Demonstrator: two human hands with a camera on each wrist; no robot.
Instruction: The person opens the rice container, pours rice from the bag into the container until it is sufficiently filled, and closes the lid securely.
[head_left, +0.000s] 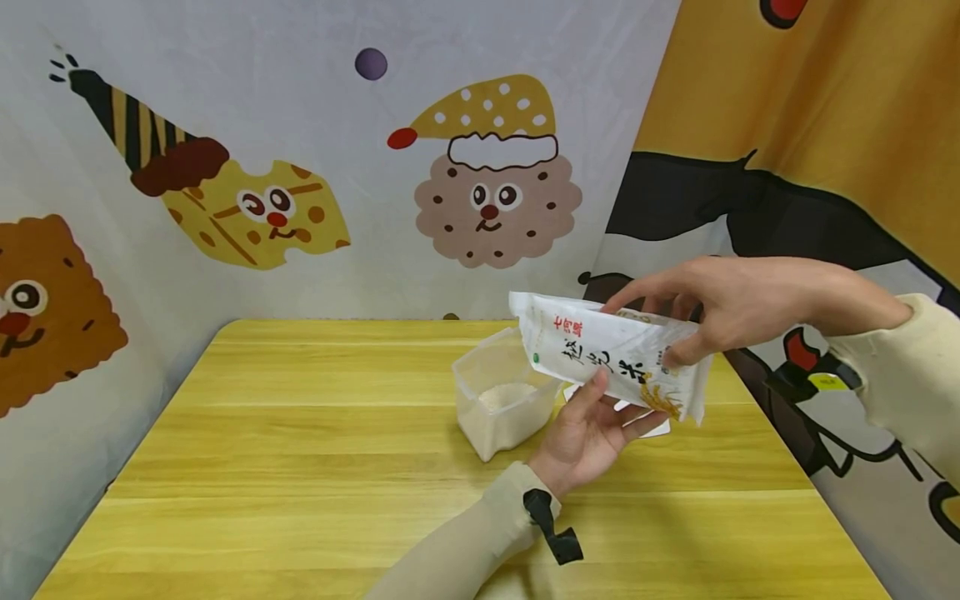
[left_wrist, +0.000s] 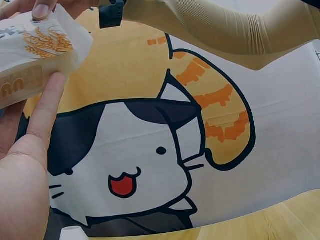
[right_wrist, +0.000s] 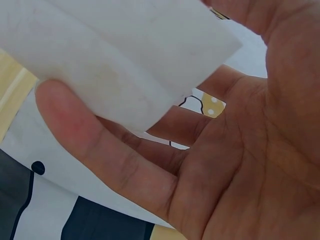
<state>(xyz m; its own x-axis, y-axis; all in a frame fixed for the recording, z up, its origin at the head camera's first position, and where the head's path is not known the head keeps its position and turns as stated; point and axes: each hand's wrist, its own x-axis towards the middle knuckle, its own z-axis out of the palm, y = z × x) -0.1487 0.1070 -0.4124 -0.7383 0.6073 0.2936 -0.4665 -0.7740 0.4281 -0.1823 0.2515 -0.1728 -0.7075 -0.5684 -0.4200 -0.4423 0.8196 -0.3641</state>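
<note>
Together, two hands (head_left: 581, 442) (head_left: 738, 300) holding one white packet (head_left: 600, 343), one translucent tub (head_left: 483, 367), one table (head_left: 300, 467)

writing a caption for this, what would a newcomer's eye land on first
Probably the white printed bag, tilted between the right hand above and the left hand below, right of centre in the head view. Next come the cartoon faces on the backdrop behind the table, then the translucent tub of pale grains, partly hidden by the bag's left end.
</note>
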